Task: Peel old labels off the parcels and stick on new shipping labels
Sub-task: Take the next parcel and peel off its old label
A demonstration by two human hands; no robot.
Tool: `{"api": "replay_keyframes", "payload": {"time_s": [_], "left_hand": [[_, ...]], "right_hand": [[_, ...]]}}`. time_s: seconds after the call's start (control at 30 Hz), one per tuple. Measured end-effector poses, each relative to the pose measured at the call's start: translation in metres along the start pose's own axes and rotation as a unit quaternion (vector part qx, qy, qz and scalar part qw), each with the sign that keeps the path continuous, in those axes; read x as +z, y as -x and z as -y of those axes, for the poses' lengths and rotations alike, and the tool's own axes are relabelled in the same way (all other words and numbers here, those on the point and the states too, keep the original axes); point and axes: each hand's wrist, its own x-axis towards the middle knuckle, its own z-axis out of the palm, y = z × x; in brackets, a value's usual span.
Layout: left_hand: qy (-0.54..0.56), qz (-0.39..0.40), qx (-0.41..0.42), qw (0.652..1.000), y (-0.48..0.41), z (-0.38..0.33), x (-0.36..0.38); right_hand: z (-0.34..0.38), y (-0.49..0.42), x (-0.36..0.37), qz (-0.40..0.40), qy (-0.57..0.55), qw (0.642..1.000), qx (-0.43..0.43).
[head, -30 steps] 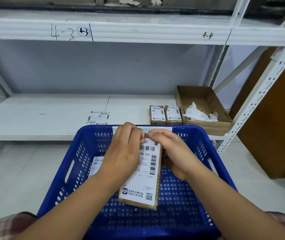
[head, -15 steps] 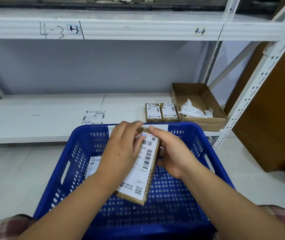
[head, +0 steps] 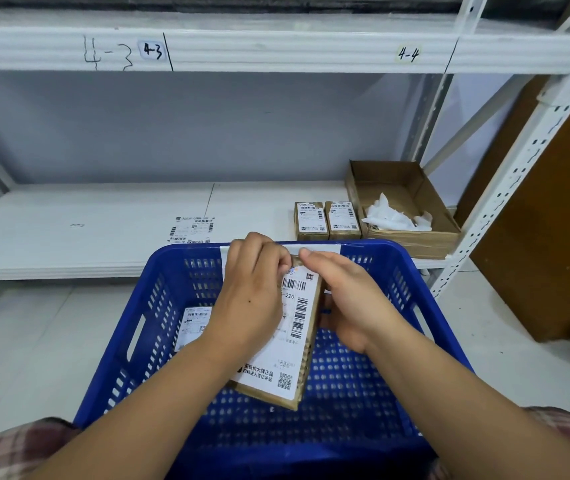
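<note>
I hold a small brown cardboard parcel tilted over the blue plastic crate. A white shipping label with barcodes covers its top face. My left hand lies over the label's upper left, fingertips pinched at the parcel's far top corner. My right hand grips the parcel's right side, thumb at the same top corner. Another labelled parcel lies in the crate, partly hidden by my left arm. Two labelled parcels stand on the white shelf behind the crate. A loose label sheet lies on the shelf.
An open cardboard box holding crumpled white paper sits at the shelf's right end, next to the two parcels. A perforated white upright and a brown board stand to the right. An upper shelf beam is marked 4-3 and 4-4.
The parcel has tipped a little more on edge toward the right. My left fingertips have closed in on its far top corner beside my right thumb.
</note>
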Motion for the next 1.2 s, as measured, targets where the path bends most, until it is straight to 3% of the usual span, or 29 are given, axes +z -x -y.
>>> {"api": "replay_keyframes", "payload": {"time_s": [0.37, 0.73, 0.97, 1.2], "left_hand": [[0.051, 0.055, -0.001, 0.997, -0.002, -0.003, -0.004], [0.081, 0.054, -0.075, 0.992, -0.01, -0.007, -0.017], [-0.054, -0.004, 0.032, 0.998, -0.012, -0.002, -0.015], [0.021, 0.045, 0.04, 0.998, -0.004, -0.002, -0.012]], "right_hand": [[0.006, -0.002, -0.009, 0.033, -0.042, 0.998, 0.031], [0.006, 0.0, -0.004, 0.051, 0.025, 0.998, 0.008], [0.012, 0.002, -0.006, 0.06, 0.015, 0.998, 0.004], [0.009, 0.002, -0.001, 0.017, 0.03, 0.998, -0.043]]}}
